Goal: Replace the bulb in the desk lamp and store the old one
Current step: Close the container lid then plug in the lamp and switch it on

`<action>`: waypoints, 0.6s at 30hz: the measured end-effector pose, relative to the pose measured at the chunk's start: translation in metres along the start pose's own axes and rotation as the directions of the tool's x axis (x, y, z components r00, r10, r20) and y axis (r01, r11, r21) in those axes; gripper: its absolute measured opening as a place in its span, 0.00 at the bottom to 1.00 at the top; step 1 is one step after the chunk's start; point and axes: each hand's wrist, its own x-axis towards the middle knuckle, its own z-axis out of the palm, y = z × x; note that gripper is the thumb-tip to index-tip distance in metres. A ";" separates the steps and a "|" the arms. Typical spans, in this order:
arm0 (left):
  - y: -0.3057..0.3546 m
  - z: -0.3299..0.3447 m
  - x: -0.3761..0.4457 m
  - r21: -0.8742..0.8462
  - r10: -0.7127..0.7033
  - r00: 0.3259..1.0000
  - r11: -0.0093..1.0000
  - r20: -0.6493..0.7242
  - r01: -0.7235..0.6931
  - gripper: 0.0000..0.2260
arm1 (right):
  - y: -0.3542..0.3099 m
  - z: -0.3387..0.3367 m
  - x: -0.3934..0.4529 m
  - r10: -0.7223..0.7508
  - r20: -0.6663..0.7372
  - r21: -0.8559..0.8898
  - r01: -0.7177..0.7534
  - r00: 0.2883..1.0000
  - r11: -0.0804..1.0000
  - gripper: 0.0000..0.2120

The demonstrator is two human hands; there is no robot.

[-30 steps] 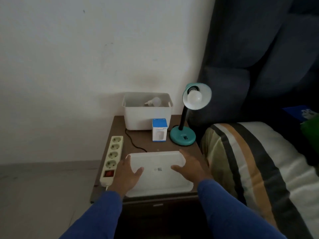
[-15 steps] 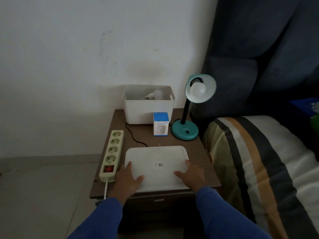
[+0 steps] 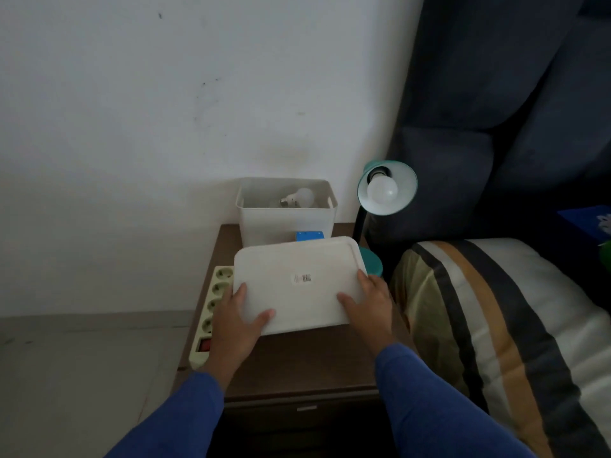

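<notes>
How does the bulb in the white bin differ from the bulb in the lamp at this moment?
The bulb in the bin lies loose on its side with its screw base bare; the bulb in the lamp is seated in the socket, base hidden by the teal shade. The first sits low inside the open bin, the second is held up on the lamp's neck. Both are white, rounded and unlit.

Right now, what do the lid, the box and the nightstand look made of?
Lid: likely matte white plastic, with moulded rim and rounded corners. Box: apparently the same plastic, thin-walled. Nightstand: dark brown, wood-look top, possibly laminate; dim light leaves it open.
</notes>
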 end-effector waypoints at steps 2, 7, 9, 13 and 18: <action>0.007 -0.009 0.016 0.019 0.022 0.998 1.000 -0.053 -0.021 0.35 | -0.014 0.000 0.014 -0.035 -0.015 0.001 0.035 0.999 0.999 0.31; 0.024 -0.029 0.066 0.059 0.070 0.991 0.996 -0.115 -0.064 0.37 | -0.047 0.008 0.056 -0.081 -0.034 0.053 0.083 0.996 0.995 0.30; 0.032 -0.035 0.089 0.064 0.093 0.986 0.994 -0.136 -0.085 0.36 | -0.058 0.012 0.073 -0.101 -0.050 0.060 0.104 0.994 0.993 0.29; 0.047 -0.039 0.134 0.070 0.119 0.982 0.992 -0.145 -0.109 0.38 | -0.075 0.019 0.111 -0.121 -0.072 0.070 0.126 0.990 0.990 0.29; 0.060 -0.032 0.187 0.076 0.125 0.988 0.990 -0.092 -0.118 0.39 | -0.089 0.023 0.165 -0.145 -0.084 -0.025 0.143 0.986 0.989 0.29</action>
